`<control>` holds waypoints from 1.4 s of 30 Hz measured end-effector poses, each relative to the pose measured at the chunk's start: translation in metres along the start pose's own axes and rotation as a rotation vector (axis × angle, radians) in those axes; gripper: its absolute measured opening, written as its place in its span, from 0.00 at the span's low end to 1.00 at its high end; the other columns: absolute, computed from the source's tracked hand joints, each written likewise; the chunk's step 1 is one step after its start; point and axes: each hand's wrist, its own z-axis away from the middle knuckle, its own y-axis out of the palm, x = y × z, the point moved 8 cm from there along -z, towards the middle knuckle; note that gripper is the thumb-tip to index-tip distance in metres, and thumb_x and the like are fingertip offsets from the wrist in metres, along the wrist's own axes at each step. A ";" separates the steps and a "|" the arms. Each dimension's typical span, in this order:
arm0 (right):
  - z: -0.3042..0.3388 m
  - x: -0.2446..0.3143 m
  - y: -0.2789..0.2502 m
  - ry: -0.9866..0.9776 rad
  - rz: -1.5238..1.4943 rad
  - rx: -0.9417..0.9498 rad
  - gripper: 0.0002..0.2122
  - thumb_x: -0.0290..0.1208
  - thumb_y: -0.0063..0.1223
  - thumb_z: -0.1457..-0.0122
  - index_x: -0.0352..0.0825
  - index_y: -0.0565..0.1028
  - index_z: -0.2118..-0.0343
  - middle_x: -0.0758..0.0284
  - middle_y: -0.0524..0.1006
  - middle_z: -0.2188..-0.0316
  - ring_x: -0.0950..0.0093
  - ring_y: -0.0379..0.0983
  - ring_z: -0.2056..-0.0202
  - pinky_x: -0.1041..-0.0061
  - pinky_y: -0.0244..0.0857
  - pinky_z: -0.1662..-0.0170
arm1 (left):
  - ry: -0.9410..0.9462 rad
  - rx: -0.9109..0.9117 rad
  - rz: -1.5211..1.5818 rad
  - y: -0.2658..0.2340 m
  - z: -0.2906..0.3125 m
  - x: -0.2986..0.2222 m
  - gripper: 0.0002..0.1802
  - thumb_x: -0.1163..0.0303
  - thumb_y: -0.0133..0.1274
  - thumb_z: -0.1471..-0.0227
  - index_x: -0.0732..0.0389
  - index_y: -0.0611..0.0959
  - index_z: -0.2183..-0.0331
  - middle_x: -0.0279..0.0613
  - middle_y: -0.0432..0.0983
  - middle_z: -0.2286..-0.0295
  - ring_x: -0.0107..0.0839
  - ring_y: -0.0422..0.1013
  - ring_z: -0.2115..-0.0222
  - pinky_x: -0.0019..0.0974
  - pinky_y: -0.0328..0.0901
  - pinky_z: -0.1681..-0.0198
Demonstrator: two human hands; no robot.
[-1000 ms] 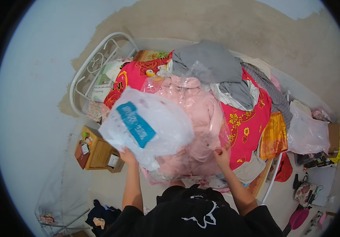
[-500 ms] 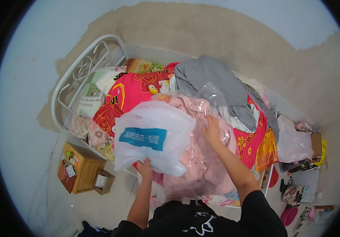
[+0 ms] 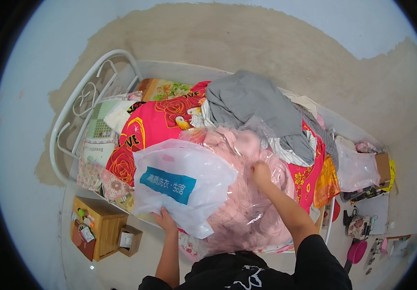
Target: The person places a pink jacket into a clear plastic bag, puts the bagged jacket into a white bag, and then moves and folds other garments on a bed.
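Observation:
My left hand (image 3: 166,222) grips the lower edge of a white plastic bag (image 3: 201,186) with a teal printed panel. The bag looks flat and loose, and it overlaps the left part of a pink garment (image 3: 237,208). A shiny clear plastic cover (image 3: 262,127) encloses the garment, wrinkled and catching light. Over the garment's upper right, my right hand (image 3: 260,173) is closed on a bit of that clear plastic. The garment's exact kind is hard to make out through the folds.
A bed with a white metal headboard (image 3: 57,133) carries a red rose-patterned blanket (image 3: 138,125) and a grey cloth (image 3: 252,99). Left of it stands a wooden cabinet (image 3: 109,232) beside a small cardboard box (image 3: 132,246). At the right lies a whitish plastic bag (image 3: 358,169).
My left hand has shifted the white bag slightly left and down. My right hand has moved a little down, its fingers now drawn in on the clear plastic.

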 end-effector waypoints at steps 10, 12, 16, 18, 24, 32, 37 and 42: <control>-0.169 0.029 -0.055 -0.100 -0.660 -0.613 0.07 0.21 0.42 0.51 0.31 0.73 0.70 0.55 0.73 0.70 0.59 0.70 0.67 0.67 0.63 0.65 | 0.016 0.480 -0.394 0.113 0.066 -0.004 0.16 0.74 0.46 0.55 0.72 0.69 0.62 0.57 0.70 0.65 0.48 0.67 0.63 0.41 0.60 0.60; -0.188 0.017 -0.017 0.034 -0.632 -0.583 0.09 0.23 0.42 0.49 0.31 0.73 0.66 0.54 0.73 0.67 0.59 0.70 0.65 0.68 0.63 0.62 | 0.058 0.628 -0.533 0.118 0.077 0.040 0.14 0.73 0.46 0.54 0.72 0.71 0.65 0.61 0.70 0.68 0.54 0.67 0.66 0.44 0.61 0.64; -0.201 -0.014 0.044 0.140 -0.522 -0.468 0.13 0.26 0.43 0.49 0.31 0.71 0.60 0.51 0.73 0.66 0.57 0.69 0.62 0.67 0.61 0.58 | 0.140 0.708 -0.602 0.119 0.087 0.062 0.12 0.72 0.45 0.53 0.71 0.73 0.67 0.62 0.70 0.71 0.56 0.66 0.70 0.47 0.60 0.67; -0.207 -0.003 0.061 0.141 -0.459 -0.285 0.18 0.24 0.40 0.52 0.28 0.66 0.56 0.48 0.71 0.65 0.55 0.67 0.59 0.63 0.61 0.57 | 0.118 0.728 -0.601 0.108 0.085 0.072 0.12 0.73 0.43 0.53 0.70 0.73 0.66 0.59 0.71 0.70 0.54 0.67 0.68 0.43 0.61 0.65; -0.210 -0.002 0.069 0.123 -0.311 0.023 0.23 0.27 0.48 0.57 0.31 0.64 0.54 0.47 0.67 0.58 0.54 0.65 0.57 0.65 0.60 0.55 | 0.055 0.769 -0.590 0.103 0.090 0.057 0.12 0.73 0.44 0.54 0.68 0.74 0.66 0.58 0.71 0.70 0.54 0.67 0.67 0.43 0.61 0.63; -0.140 0.037 -0.027 0.048 -0.485 -0.063 0.13 0.31 0.56 0.60 0.32 0.70 0.71 0.56 0.72 0.78 0.63 0.71 0.71 0.71 0.65 0.67 | -0.265 0.476 -0.211 0.026 0.076 0.078 0.18 0.81 0.44 0.61 0.70 0.70 0.62 0.43 0.70 0.64 0.34 0.67 0.63 0.32 0.59 0.57; -0.102 0.049 -0.086 0.107 -0.844 0.398 0.05 0.25 0.54 0.58 0.31 0.70 0.82 0.63 0.70 0.86 0.76 0.69 0.81 0.76 0.63 0.78 | -0.209 0.586 -0.170 0.045 0.093 -0.026 0.15 0.79 0.41 0.60 0.67 0.73 0.65 0.40 0.72 0.70 0.33 0.68 0.68 0.32 0.62 0.64; -0.113 0.074 -0.181 -0.016 -0.999 0.221 0.06 0.24 0.53 0.56 0.30 0.70 0.84 0.65 0.70 0.85 0.77 0.66 0.82 0.80 0.60 0.80 | 0.110 0.940 -0.468 0.107 0.135 -0.053 0.13 0.75 0.44 0.59 0.68 0.73 0.67 0.53 0.72 0.73 0.44 0.69 0.71 0.41 0.63 0.66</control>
